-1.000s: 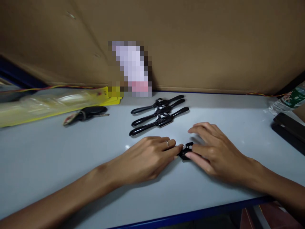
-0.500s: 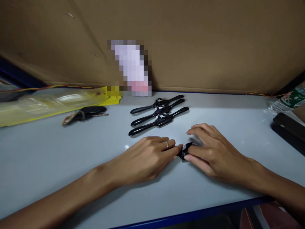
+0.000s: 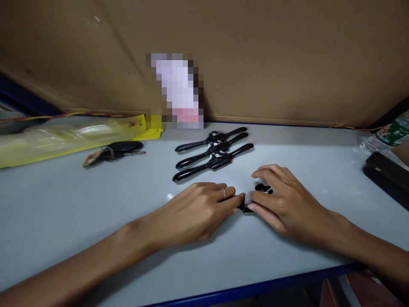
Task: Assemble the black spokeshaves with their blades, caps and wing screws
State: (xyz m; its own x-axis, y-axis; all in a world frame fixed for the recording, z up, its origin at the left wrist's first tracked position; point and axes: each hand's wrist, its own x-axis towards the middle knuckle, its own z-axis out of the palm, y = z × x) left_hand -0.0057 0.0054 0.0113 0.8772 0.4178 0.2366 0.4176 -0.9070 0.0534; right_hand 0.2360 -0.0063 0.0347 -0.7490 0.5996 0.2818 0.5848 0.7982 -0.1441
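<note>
My left hand [image 3: 204,207], a ring on one finger, is closed around the handle end of a black spokeshave [image 3: 245,209], which it mostly covers on the table. At the spokeshave's middle, my right hand [image 3: 284,202] pinches a small flat grey metal piece, apparently the blade [image 3: 248,198], between thumb and index finger. A small black piece [image 3: 262,187], apparently the cap, shows behind the right index finger; whether it is held or lying loose I cannot tell. Beyond my hands, three assembled black spokeshaves [image 3: 220,161] lie side by side.
Left of the spokeshaves lie a bunch of keys [image 3: 123,148] and clear packaging with yellow edges [image 3: 70,138]. A plastic bottle [image 3: 388,134] and a black case [image 3: 388,177] are at the right. A brown cardboard panel [image 3: 271,64] stands along the back of the table [image 3: 96,204].
The black piece has shifted away from the spokeshave's middle to behind my right fingers, and the grey blade now shows uncovered. My left hand has hardly moved.
</note>
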